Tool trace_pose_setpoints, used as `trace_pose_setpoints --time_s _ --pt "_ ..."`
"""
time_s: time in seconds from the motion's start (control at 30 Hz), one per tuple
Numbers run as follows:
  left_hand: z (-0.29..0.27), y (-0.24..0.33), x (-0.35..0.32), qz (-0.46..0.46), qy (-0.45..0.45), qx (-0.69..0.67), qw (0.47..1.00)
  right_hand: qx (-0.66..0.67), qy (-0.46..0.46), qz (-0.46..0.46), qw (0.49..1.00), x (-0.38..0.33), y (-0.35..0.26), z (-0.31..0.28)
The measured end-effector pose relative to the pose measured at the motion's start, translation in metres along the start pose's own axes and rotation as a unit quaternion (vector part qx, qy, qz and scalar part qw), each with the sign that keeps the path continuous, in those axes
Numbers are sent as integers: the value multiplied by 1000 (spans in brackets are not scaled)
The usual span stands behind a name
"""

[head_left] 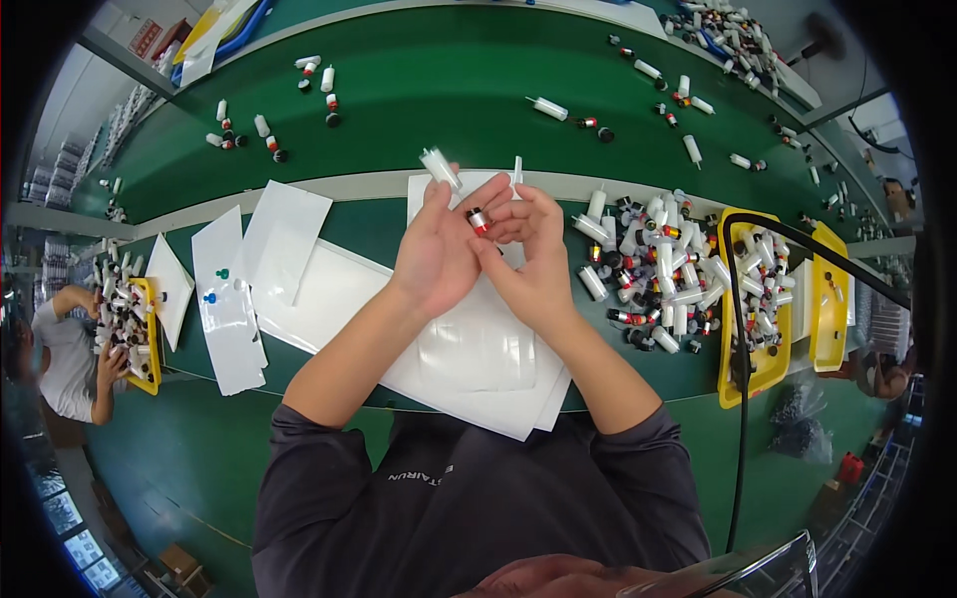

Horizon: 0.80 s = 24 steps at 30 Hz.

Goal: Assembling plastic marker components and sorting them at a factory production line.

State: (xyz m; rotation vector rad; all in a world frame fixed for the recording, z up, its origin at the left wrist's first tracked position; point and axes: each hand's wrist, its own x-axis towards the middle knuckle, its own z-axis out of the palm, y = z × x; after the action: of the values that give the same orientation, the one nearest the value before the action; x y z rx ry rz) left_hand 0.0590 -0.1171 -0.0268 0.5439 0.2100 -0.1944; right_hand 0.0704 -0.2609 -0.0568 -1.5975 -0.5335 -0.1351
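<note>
In front of me my left hand (pixel 436 254) is turned palm up. Its thumb and a finger grip a white plastic cylinder (pixel 440 169) with a thin nozzle, slightly blurred. A small red, white and black cap-like piece (pixel 478 220) sits between the two hands, by the left fingers and at the tip of my right thumb. My right hand (pixel 530 249) is curled around that piece, its fingers bent. Beneath both hands lie white sheets and a clear plastic sleeve (pixel 477 351). A thin white stick-like part (pixel 517 169) shows just beyond the right fingers.
At right is a heap of white cylinders and caps (pixel 658 269), beside a yellow bin (pixel 728 374) crossed by a black cable (pixel 740 429). More parts lie on the green belt (pixel 429 90). White sheets (pixel 227 334) lie left. A co-worker (pixel 70 349) handles parts at far left.
</note>
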Motion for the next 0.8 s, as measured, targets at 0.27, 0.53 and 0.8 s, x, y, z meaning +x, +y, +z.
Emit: trace_pose_setpoints --time_s 0.27,0.53,0.8 --pt "-18 -6 3 11 -143 120 982 294 70 240 923 4 17 -9" --pt "-33 -16 12 73 -58 314 945 335 77 234 910 3 9 -8" --pt "-31 -14 8 118 -39 321 939 23 77 41 996 -5 17 -1"
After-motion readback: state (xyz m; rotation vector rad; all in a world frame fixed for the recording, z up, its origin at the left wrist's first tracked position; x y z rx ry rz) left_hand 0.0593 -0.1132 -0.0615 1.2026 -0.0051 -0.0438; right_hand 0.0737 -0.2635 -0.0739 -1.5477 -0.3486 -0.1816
